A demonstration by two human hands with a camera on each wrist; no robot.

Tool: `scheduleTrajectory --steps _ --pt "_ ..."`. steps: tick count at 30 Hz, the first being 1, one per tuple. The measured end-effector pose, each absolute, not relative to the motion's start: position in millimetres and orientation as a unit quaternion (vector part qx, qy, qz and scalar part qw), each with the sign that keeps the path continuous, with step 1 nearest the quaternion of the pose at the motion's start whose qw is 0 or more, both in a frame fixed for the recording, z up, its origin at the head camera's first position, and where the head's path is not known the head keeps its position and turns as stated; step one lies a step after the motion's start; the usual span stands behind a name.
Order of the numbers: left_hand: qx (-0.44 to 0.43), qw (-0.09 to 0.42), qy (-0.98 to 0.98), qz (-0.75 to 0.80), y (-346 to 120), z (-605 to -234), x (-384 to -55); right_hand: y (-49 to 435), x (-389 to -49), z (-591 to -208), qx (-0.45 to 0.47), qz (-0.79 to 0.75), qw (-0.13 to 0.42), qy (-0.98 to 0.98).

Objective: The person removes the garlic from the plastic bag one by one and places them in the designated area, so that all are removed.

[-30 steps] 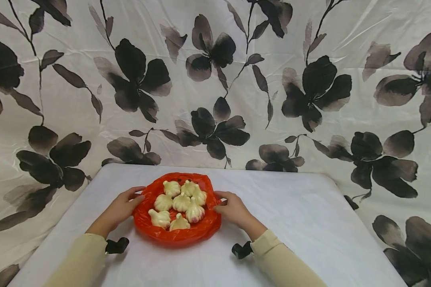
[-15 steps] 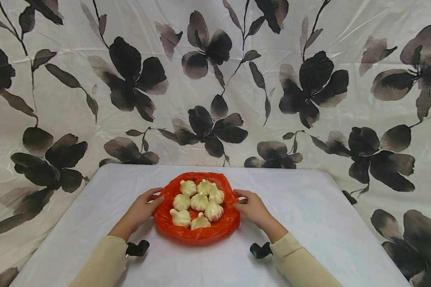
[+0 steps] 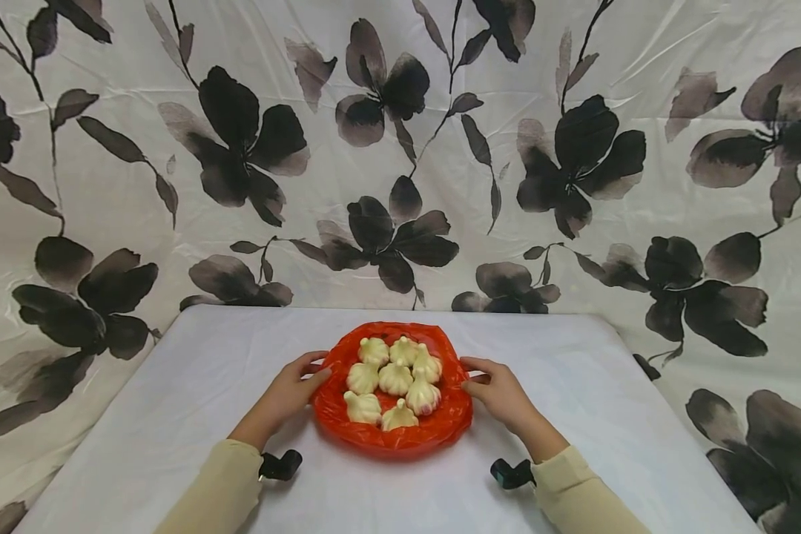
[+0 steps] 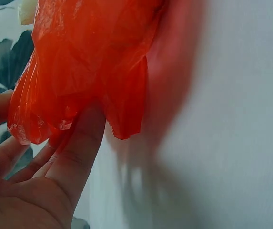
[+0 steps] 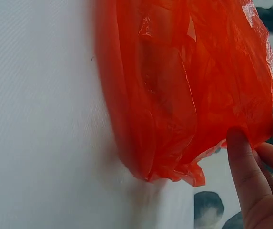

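A red plastic bag (image 3: 394, 443), its mouth rolled open into a round shape, sits over the white table in the head view. Several pale garlic bulbs (image 3: 396, 379) lie inside, one with a purplish base. My left hand (image 3: 285, 398) holds the bag's left side, thumb on the near face and fingers on the far side. Opposite it, my right hand (image 3: 506, 395) pinches the right side. Crinkled red film of the bag (image 4: 93, 57) hangs past the thumb in the left wrist view. In the right wrist view, the thumb (image 5: 243, 167) presses against the film.
A white cloth covers the table (image 3: 574, 386), whose far edge meets a hanging curtain (image 3: 480, 163) with dark flower prints. Small black devices (image 3: 281, 466) are worn at both wrists, below beige sleeves (image 3: 207, 489).
Both hands have carried the red bag with the garlic to the right across the table, keeping their hold on its two sides. The head view has shifted slightly.
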State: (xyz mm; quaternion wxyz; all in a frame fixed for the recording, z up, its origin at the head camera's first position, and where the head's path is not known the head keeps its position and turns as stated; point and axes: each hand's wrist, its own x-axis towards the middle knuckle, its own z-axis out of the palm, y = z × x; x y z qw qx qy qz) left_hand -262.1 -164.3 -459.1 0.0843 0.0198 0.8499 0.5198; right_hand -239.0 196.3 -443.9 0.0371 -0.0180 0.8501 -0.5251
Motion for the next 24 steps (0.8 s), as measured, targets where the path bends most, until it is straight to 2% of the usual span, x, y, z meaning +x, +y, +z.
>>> scheduleTrajectory --steps 16,24 --pt "0.005 0.082 0.844 0.53 -152 -462 -255 208 -233 -448 -0.023 -0.529 0.023 0.848" --pt "0.006 0.078 0.85 0.521 -150 -461 -253 207 -235 -449 -0.021 -0.483 0.005 0.875"
